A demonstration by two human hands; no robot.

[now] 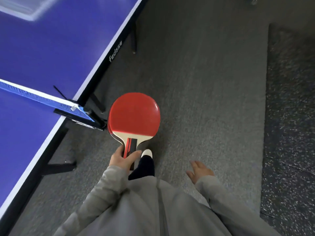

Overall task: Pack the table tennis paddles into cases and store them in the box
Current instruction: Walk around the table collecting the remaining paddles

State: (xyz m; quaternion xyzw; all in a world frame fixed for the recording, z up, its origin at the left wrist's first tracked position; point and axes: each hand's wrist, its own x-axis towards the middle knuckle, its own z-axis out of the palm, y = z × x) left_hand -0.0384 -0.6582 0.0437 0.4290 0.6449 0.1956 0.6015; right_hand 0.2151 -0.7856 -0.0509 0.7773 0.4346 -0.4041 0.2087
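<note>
The left hand (121,160) grips the handle of a red paddle (134,114), fingers curled round it. The rim of a second paddle (111,132) shows stacked just beneath. Both are held face up over the grey floor (196,82), just beside the net post (95,123) at the edge of the blue table (42,48). The right hand (200,171) hangs empty beside the body, fingers loosely spread. A white shoe (147,152) shows below the handle.

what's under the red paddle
A second paddle lies stacked under the red paddle; only its dark edge shows at the lower left and by the handle. Its face is covered, so its colour cannot be told. Below is grey floor.
</note>
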